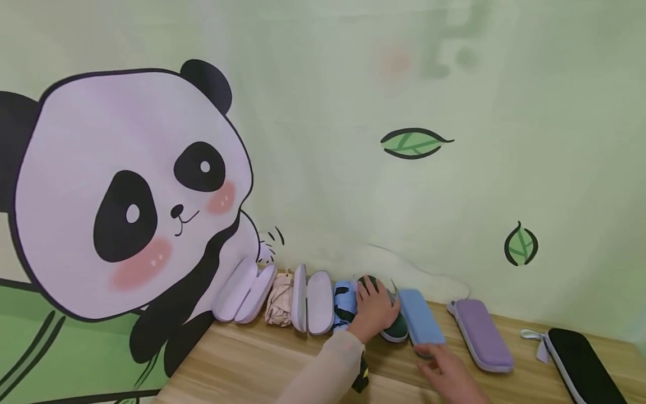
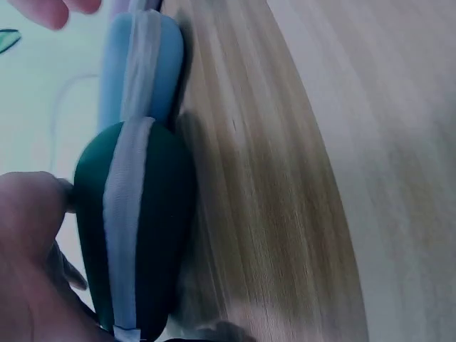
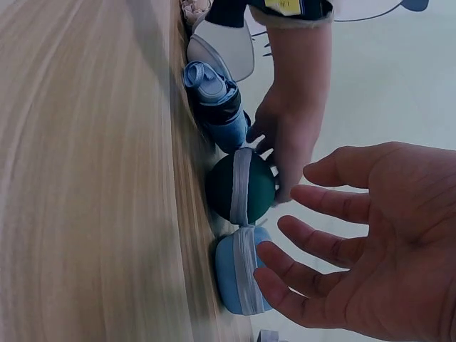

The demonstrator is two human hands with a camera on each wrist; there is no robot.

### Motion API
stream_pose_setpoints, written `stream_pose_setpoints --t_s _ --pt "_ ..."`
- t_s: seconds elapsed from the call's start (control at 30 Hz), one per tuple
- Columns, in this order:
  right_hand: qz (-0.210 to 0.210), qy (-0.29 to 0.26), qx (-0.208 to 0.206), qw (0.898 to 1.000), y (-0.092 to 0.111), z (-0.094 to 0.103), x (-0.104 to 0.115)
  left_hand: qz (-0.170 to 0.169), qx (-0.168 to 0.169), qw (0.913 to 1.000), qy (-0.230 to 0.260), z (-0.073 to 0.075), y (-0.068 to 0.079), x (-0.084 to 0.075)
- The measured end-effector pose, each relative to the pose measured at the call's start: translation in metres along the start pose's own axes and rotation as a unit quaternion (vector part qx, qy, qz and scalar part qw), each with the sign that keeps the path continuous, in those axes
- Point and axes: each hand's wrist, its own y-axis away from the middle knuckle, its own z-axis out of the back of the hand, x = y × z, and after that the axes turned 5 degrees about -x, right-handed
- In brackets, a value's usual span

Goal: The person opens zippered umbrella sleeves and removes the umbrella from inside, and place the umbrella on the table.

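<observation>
My left hand grips a dark green zip case from above. In the left wrist view the white zip band of this green case faces the camera. Beside it, on the right, lies a light blue zip case. My right hand hovers by the near end of the blue case; in the right wrist view its fingers are spread and loosely bent, with nothing held. Left of the green case is a blue rolled bundle with black bands.
Farther left stand an open grey case, a crumpled beige bundle and an open lavender case. On the right lie a purple zip case and a black one. A panda-printed backdrop rises behind the wooden table.
</observation>
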Motion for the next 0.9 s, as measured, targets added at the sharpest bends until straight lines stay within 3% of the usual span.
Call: stream_pose_setpoints --t_s 0.17,0.37,0.5,0.73,0.83,0.9 --pt "0.000 0.006 -0.008 1.000 -0.001 0.003 -0.003 0.017 0.001 0.9950 -0.099 -0.004 -0.005 -0.010" --pt "-0.023 0.018 -0.014 0.999 -0.001 0.004 -0.005 0.004 -0.011 0.9936 -0.113 -0.017 0.005 -0.019" --pt "-0.022 0.014 0.000 1.000 -0.002 0.005 -0.008 -0.029 -0.011 0.9897 -0.140 -0.019 0.021 -0.017" --pt "0.000 -0.002 0.031 1.000 -0.002 0.006 -0.012 -0.088 0.038 0.9867 -0.132 -0.016 0.053 -0.002" --pt "0.006 0.001 0.030 1.000 -0.003 0.007 -0.011 -0.146 0.056 0.9801 -0.122 -0.012 0.068 0.008" --pt "0.007 0.009 0.023 1.000 -0.005 0.008 -0.009 -0.198 0.070 0.9705 -0.118 -0.008 0.077 0.015"
